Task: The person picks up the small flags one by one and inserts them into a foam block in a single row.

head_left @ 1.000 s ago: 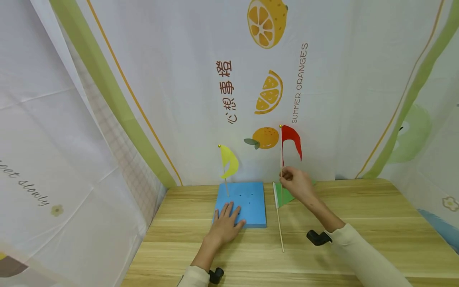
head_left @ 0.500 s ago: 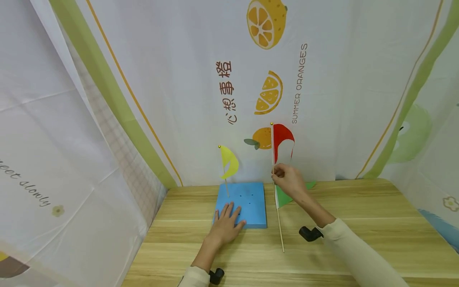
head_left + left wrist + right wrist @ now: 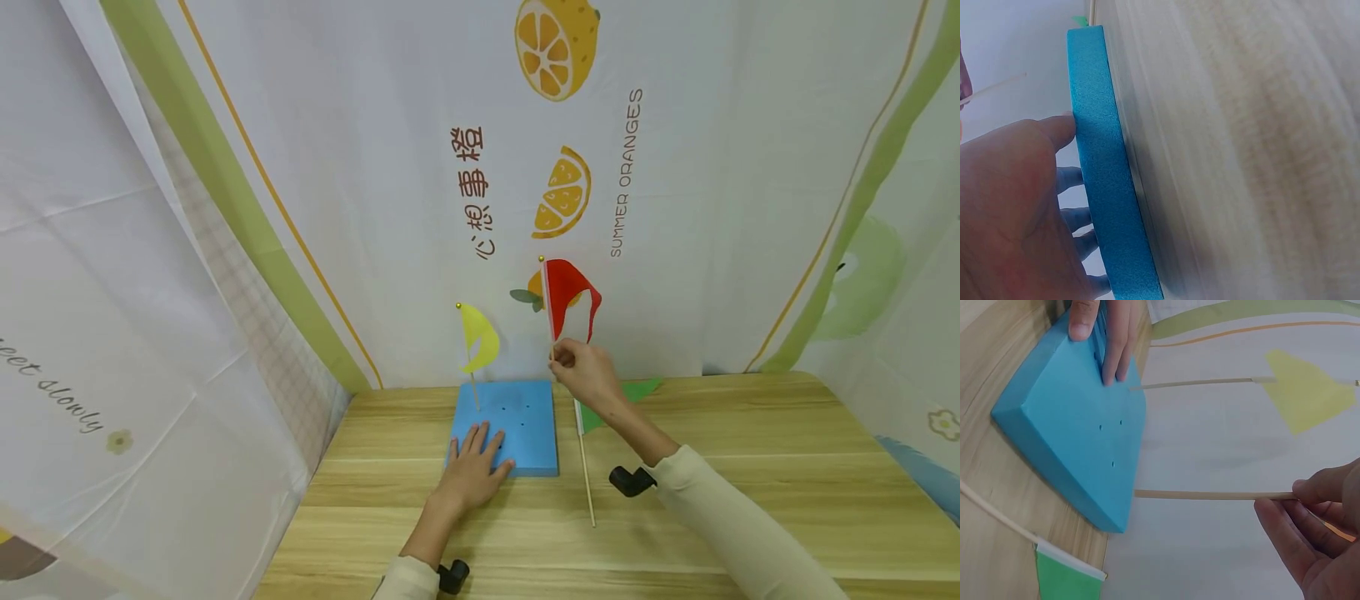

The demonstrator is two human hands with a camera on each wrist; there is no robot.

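Currently right hand (image 3: 588,375) pinches the red flag (image 3: 568,293) stick between thumb and fingers, upright, tip at the far right corner of the blue foam block (image 3: 525,433). Left hand (image 3: 472,468) lies flat, fingers straight, on the block's near left part. Yellow flag (image 3: 477,337) stands in the block's far left. Green flag (image 3: 592,412) lies on the bench (image 3: 750,467), right of the block.

The blue foam block (image 3: 504,425) is sitting near the back curtain, and everything is placed from it. The yellow flag (image 3: 477,337) is standing in its far left corner, and the left hand (image 3: 472,471) is pressing its near edge. The right hand (image 3: 587,373) is holding the red flag (image 3: 567,292) above its right edge. The green flag (image 3: 592,417) is lying just right of it
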